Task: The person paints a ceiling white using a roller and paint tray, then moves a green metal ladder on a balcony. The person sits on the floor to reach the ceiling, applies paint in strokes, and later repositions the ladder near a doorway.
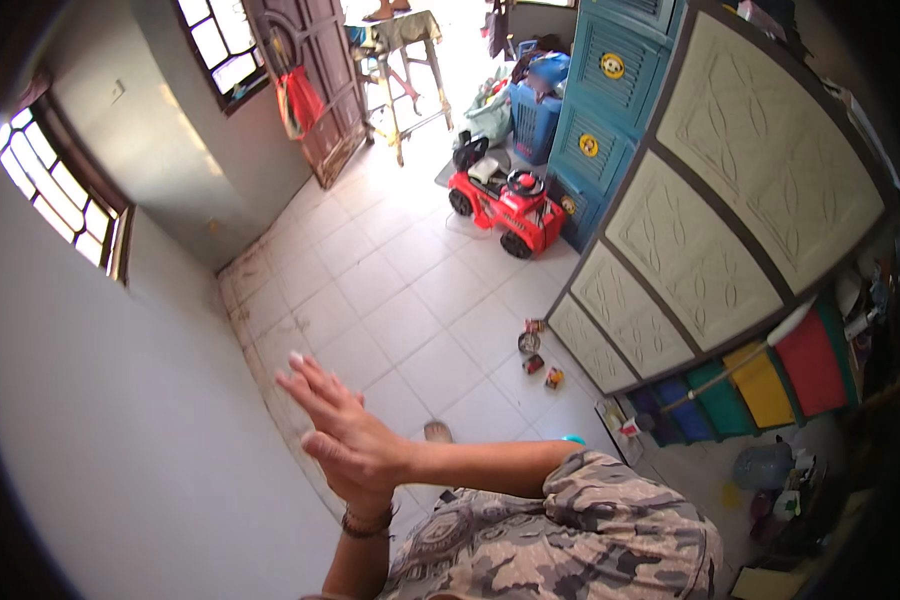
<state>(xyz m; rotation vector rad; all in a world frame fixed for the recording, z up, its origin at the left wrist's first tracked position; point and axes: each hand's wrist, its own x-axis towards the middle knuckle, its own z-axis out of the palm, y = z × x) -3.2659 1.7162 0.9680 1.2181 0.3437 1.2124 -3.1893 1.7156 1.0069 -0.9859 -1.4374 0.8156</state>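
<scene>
In front of my body my two hands meet, the right laid across the left. My right hand (pixel 368 440) has its fingers stretched out toward the upper left. No object shows in it. My left hand (pixel 358 492) is mostly hidden behind the right one. The little that shows of its fingers looks straight, and I see nothing held in it. A dark bracelet (pixel 368 524) circles my left wrist. My right arm comes out of a grey and brown camouflage sleeve (pixel 610 500).
A white wall (pixel 140 400) rises close on my left. On the tiled floor (pixel 390 300) stand a red ride-on toy car (pixel 515 215) and several small toys (pixel 533 365). A blue drawer cabinet (pixel 595 110) and a pale panelled wardrobe (pixel 710 210) line the right. Farther off are an open door (pixel 315 90) and a small table (pixel 405 35).
</scene>
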